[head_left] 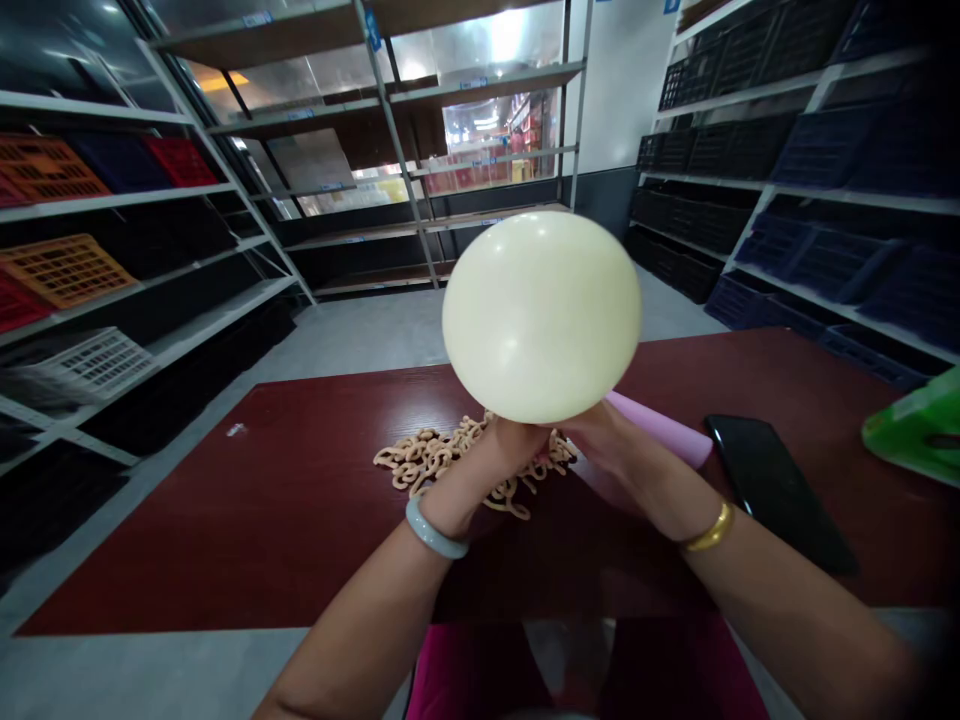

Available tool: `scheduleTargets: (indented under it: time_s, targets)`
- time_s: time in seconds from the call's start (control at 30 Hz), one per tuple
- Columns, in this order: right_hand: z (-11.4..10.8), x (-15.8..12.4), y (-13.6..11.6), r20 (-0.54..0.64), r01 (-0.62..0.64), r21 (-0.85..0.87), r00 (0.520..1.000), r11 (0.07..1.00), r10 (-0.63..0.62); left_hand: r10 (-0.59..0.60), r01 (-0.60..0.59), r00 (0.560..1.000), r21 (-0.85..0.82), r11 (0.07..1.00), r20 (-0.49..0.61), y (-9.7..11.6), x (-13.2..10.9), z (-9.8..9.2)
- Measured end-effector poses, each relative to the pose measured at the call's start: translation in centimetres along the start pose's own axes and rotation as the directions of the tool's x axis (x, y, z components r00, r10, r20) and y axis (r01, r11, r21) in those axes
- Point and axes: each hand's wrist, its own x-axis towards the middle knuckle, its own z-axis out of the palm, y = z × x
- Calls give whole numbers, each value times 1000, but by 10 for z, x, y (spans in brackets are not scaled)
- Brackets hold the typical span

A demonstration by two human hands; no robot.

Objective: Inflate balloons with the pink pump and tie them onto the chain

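A large, inflated pale yellow balloon (541, 317) is in front of me, above the table. My left hand (521, 440) and my right hand (596, 432) meet under it, closed around its lower end. The balloon covers most of my fingers, so the exact grip and its neck are hidden. Beneath and behind my left hand lies a loose heap of tan, looped, cord-like pieces (424, 460) on the table. A lilac cylinder (667, 430) lies just beyond my right hand, its near part hidden behind the hand.
The dark red table (300, 520) spans the foreground. To the right lie a black phone-like slab (780, 490) and a green plastic object (915, 425). Metal racks (420, 200) stand at the back and both sides, with orange crates (71, 270) left and dark crates (832, 260) right.
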Motion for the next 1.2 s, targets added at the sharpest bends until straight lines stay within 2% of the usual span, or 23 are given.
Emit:
scheduleTargets:
  time_s: [0.13,0.2,0.27,0.33,0.37,0.43,0.5,0.57,0.73,0.9,1.0,1.07,1.1,1.13,1.2]
  targets:
    - [-4,4,-5,-24,-37,202,999,979,43,163,-156,987,320,935,4,5,0,-13]
    - [-6,5,-6,-35,-50,249,998,967,61,260,-236,966,391,890,-9,7,0,-19]
    - [-7,5,-6,-24,-74,286,996,955,84,340,-326,940,310,893,8,8,0,-22]
    - [-7,5,-7,-12,-74,316,997,946,82,373,-372,928,106,922,11,9,0,-22]
    - [-8,5,-7,-17,-62,323,997,944,71,354,-354,935,-17,935,4,10,-1,-21]
    - [-8,5,-6,-25,-54,315,998,948,65,256,-245,967,-266,932,6,12,-1,-20]
    - [-7,5,-7,-16,-75,284,996,956,83,142,-108,989,-475,873,36,14,-1,-20]
    - [-6,5,-9,-2,-101,259,994,961,105,57,0,996,-617,787,73,16,-1,-22]
    - [-1,10,-23,-12,-118,254,992,960,125,-71,112,994,-767,632,86,16,1,-31]
    - [5,26,-27,-48,-149,217,985,965,164,-91,169,986,-869,465,143,11,4,-37]
    - [11,30,-19,-40,-150,92,987,984,154,-97,160,986,-906,391,133,9,5,-45]
    - [13,27,-13,-105,-87,-143,992,986,72,-134,89,990,-938,336,46,6,7,-52]
    - [13,23,-9,-113,-46,-307,994,951,12,-164,41,986,-952,302,-10,4,9,-56]
    - [12,19,-6,-71,8,-470,996,883,-47,-200,-8,978,-964,266,-63,2,11,-59]
    - [10,7,0,167,189,-697,981,692,-100,-275,-94,950,-974,208,-150,-4,15,-65]
